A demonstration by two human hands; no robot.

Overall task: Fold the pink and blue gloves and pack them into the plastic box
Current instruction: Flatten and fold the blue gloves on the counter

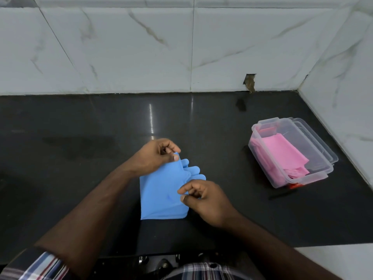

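From the head view, your left hand (155, 156) pinches the far edge of the blue gloves (161, 197) between thumb and forefinger, lifting that edge slightly off the black counter (80, 158). Your right hand (203, 201) pinches the right edge of the same stack, just below the glove fingers that fan out toward the right. The blue gloves lie between your two hands, near the counter's front edge — how many are layered there, you cannot tell. Well apart to the right stands one clear plastic box (290, 156), open, with folded pink gloves (282, 150) inside — their number is not countable. A dark thin object lies beside the box's near corner.
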